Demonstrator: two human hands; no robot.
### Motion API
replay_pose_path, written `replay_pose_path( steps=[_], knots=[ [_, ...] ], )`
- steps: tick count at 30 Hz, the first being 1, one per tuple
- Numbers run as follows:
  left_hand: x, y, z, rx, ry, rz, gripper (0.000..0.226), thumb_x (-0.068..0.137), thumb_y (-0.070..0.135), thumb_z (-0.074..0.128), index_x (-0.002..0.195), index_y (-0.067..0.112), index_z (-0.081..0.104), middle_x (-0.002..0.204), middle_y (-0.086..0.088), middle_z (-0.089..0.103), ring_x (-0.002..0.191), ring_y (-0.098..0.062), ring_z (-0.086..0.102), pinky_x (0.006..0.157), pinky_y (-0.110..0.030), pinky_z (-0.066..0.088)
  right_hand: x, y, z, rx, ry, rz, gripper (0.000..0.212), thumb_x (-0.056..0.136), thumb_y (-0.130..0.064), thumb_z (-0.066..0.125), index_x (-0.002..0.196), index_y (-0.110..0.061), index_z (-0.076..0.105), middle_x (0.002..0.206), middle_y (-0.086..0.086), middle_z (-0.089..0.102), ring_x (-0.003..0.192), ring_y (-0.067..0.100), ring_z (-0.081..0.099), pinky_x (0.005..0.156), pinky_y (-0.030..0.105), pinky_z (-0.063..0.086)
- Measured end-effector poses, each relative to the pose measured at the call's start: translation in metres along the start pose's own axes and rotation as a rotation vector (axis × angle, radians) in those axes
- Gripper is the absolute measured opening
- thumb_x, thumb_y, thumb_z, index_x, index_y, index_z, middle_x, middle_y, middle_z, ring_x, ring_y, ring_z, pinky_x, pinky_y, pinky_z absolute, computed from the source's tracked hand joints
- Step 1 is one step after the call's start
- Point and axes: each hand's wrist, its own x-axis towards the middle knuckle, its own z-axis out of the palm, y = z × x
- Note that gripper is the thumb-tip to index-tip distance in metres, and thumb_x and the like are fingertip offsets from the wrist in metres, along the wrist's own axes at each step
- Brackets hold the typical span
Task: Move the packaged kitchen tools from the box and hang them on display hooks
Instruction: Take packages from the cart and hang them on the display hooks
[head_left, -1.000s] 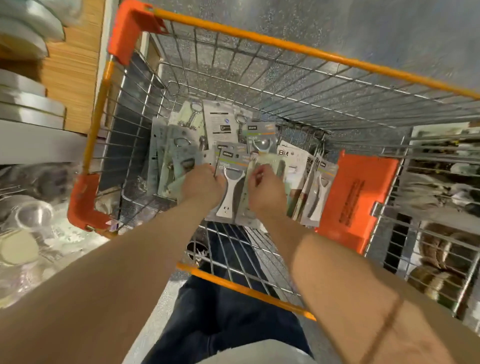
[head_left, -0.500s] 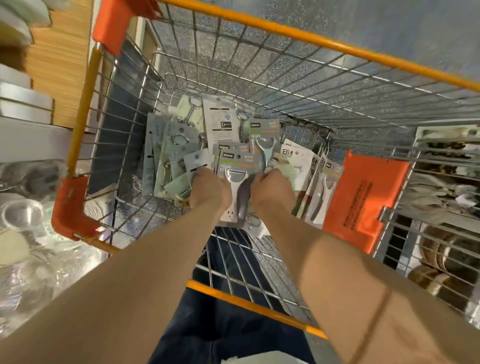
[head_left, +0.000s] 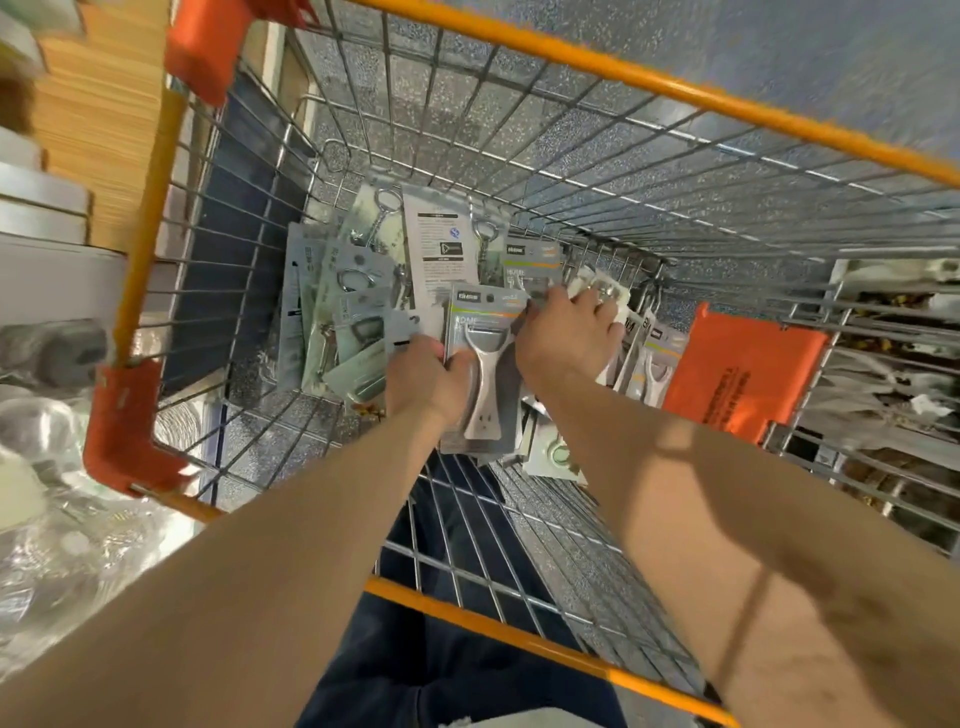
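Both my hands reach down into a wire shopping cart (head_left: 571, 171) with orange rails. My left hand (head_left: 426, 374) grips the left edge of a stack of carded peelers (head_left: 483, 364); the top card is grey with a white Y-shaped peeler on it. My right hand (head_left: 566, 338) lies on the packs just right of that stack, fingers spread over white cards (head_left: 608, 296); whether it grips one I cannot tell. More packaged tools fill the cart's floor: bottle openers and corkscrews (head_left: 353, 312) at the left, a white-backed card (head_left: 436, 249) behind, more peelers (head_left: 654, 364) at the right.
An orange plastic flap (head_left: 737, 374) stands at the cart's right side. Shelves with metal pans and wooden boards (head_left: 78, 135) are at the left, plastic-wrapped glassware (head_left: 57, 467) below them. More wire shelving (head_left: 893, 374) is at the right. My dark trousers (head_left: 441, 675) show under the cart.
My right hand has slid to the right and further back, off the front peeler stack onto the white cards. My left hand keeps its hold on the peeler stack. The view has tilted.
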Motion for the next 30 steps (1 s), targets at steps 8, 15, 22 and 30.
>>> replay_pose_path(
  steps=[8, 15, 22, 30],
  knots=[
    [0.0, 0.003, 0.003, -0.184, 0.084, 0.018, 0.02, 0.109, 0.035, 0.045, 0.108, 0.015, 0.044, 0.08, 0.007, 0.05, 0.069, -0.015, 0.049, 0.059, -0.032, 0.033, 0.011, 0.007, 0.01, 0.078, -0.131, 0.013, 0.037, 0.096, -0.05, 0.062, 0.12, -0.022, 0.069, 0.136, 0.008, 0.055, 0.127, 0.033, 0.044, 0.102, 0.044, 0.036],
    [0.002, 0.007, -0.016, -0.244, 0.166, 0.034, 0.021, 0.111, 0.025, 0.038, 0.122, 0.009, 0.045, 0.081, -0.005, 0.054, 0.075, -0.028, 0.053, 0.066, -0.037, 0.035, -0.008, 0.001, 0.012, 0.586, -0.194, -0.004, 0.034, 0.09, -0.047, 0.074, 0.091, -0.018, 0.057, 0.096, 0.005, 0.067, 0.098, 0.028, 0.062, 0.084, 0.041, 0.053],
    [-0.007, 0.01, -0.045, -0.307, 0.304, -0.015, 0.031, 0.111, 0.017, 0.035, 0.134, -0.001, 0.046, 0.092, -0.01, 0.055, 0.079, -0.028, 0.048, 0.062, -0.03, 0.023, -0.023, -0.004, -0.01, 1.032, -0.11, 0.096, 0.05, 0.077, -0.029, 0.088, 0.111, -0.017, 0.053, 0.102, 0.0, 0.059, 0.085, 0.015, 0.057, 0.067, 0.017, 0.041],
    [-0.043, 0.015, -0.086, -0.4, 0.442, 0.001, 0.037, 0.113, 0.026, 0.03, 0.123, 0.003, 0.056, 0.111, -0.014, 0.062, 0.108, -0.034, 0.058, 0.077, -0.03, 0.031, -0.057, -0.019, -0.046, 1.152, -0.151, 0.018, 0.048, 0.082, -0.047, 0.084, 0.111, -0.018, 0.06, 0.096, -0.01, 0.062, 0.084, 0.004, 0.059, 0.069, 0.011, 0.044]
  ],
)
